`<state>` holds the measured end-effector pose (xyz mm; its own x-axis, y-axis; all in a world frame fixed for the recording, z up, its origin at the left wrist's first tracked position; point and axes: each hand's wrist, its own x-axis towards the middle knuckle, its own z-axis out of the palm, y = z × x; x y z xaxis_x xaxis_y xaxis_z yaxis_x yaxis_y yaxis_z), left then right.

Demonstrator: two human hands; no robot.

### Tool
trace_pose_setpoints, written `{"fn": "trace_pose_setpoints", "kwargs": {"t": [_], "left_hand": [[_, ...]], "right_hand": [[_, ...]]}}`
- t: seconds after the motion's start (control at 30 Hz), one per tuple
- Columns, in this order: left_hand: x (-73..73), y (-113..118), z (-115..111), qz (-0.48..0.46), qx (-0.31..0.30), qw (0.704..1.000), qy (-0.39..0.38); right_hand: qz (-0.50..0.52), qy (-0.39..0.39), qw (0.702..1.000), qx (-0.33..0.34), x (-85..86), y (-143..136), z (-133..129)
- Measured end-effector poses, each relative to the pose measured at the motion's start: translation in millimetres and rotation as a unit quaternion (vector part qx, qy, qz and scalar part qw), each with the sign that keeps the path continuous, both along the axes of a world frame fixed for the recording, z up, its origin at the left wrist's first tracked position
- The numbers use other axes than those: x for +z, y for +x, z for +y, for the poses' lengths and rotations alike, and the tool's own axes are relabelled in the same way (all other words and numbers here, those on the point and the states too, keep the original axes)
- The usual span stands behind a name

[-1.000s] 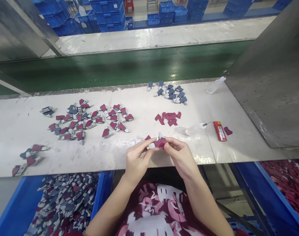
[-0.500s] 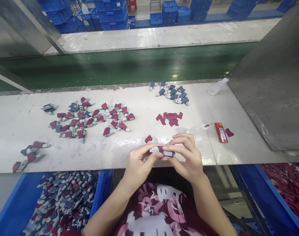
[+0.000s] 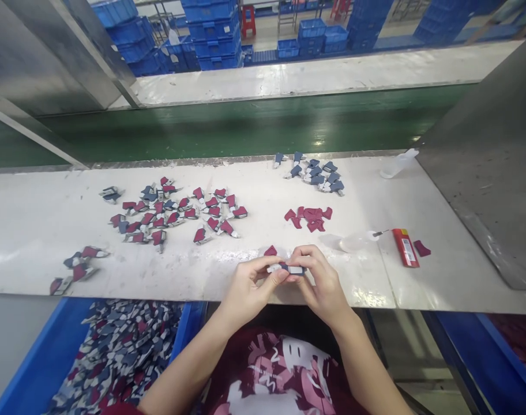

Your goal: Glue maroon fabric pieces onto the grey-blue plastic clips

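Both hands hold one small grey, navy and maroon plastic part [image 3: 296, 270] near the front edge of the white worktop [image 3: 228, 271]. My left hand [image 3: 250, 291] pinches its pale grey end between thumb and fingers. Around the navy end, the fingers and thumb of my right hand [image 3: 326, 288] are closed. A loose maroon piece [image 3: 270, 251] lies just beyond the fingers. Farther back is a small pile of maroon pieces [image 3: 312, 214]. Behind that lie several navy and grey parts [image 3: 317, 173]. Many maroon-faced parts [image 3: 159, 219] are spread at the left.
At the right lie a clear bottle with a thin metal tip [image 3: 358, 241], a red packet [image 3: 405, 248] and a maroon piece [image 3: 422, 248]. A blue bin [image 3: 38, 351] full of parts stands below the left edge. A metal panel [image 3: 483, 173] rises at the right; a green belt [image 3: 245, 127] runs behind.
The view has shifted, so the worktop things appear farther right and slightly lower. My right fingers have drawn in closer around the part, which both hands still hold.
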<state>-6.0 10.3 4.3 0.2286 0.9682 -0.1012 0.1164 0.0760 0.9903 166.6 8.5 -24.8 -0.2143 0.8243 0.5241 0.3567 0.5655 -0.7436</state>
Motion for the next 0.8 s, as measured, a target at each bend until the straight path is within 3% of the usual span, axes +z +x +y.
{"fn": "trace_pose_setpoints", "kwargs": {"t": [0.1,0.2,0.3,0.4,0.5,0.63,0.8], "left_hand": [[8.9,-15.9,17.6,0.078,-0.098,0.991,0.047],[19.8,-44.9,52.9,0.181,-0.189,0.958,0.121],[23.1,-78.5,102.4,0.273,-0.165,0.924,0.210],[17.2,-103.2,151.8,0.394,-0.120,0.871,0.269],[8.2,-113.2,188.1,0.464,-0.197,0.813,0.292],[0.6,-112.4,213.0,0.504,-0.301,0.764,0.268],[-3.1,-109.0,214.3,0.507,-0.274,0.772,0.267]], "right_hand": [[-0.001,0.021,1.000,-0.013,-3.9,-2.2,4.3],[-0.024,0.046,0.998,-0.030,-7.9,-1.2,5.4],[-0.032,0.051,0.997,-0.050,-11.3,1.9,3.9],[-0.031,0.050,0.997,-0.054,-13.5,3.9,2.4],[-0.034,0.047,0.997,-0.048,-14.3,2.6,3.3],[-0.027,0.064,0.995,-0.070,-17.9,-7.3,8.6],[-0.058,0.085,0.992,-0.075,-30.9,-36.5,15.7]]}}
